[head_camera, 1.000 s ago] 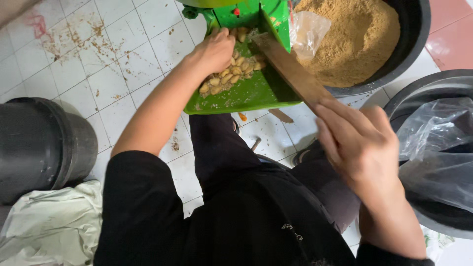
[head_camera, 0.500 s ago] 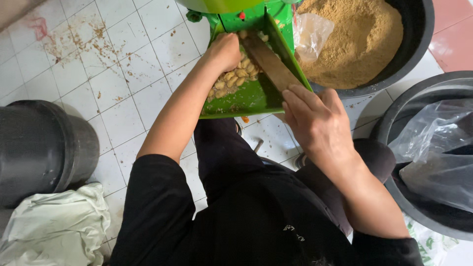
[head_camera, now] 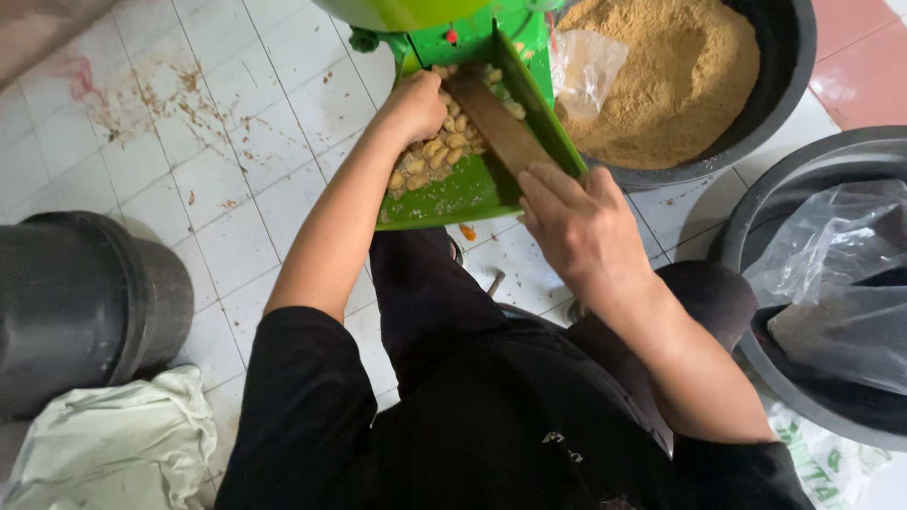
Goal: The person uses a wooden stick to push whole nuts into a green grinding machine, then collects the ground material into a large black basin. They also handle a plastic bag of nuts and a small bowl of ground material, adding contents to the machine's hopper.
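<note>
Head-worn view, steeply downward, close over hands

- White tiled floor, with brown crumbs and stains scattered at the upper left.
- A strip of reddish tiles at the upper right.
- Black bucket on the left, pale crumpled cloth beside it.
- Soft, even daylight.

The left hand hides its fingertips among the nuts. The top edge cuts off the green machine. The right tub runs off frame.
</note>
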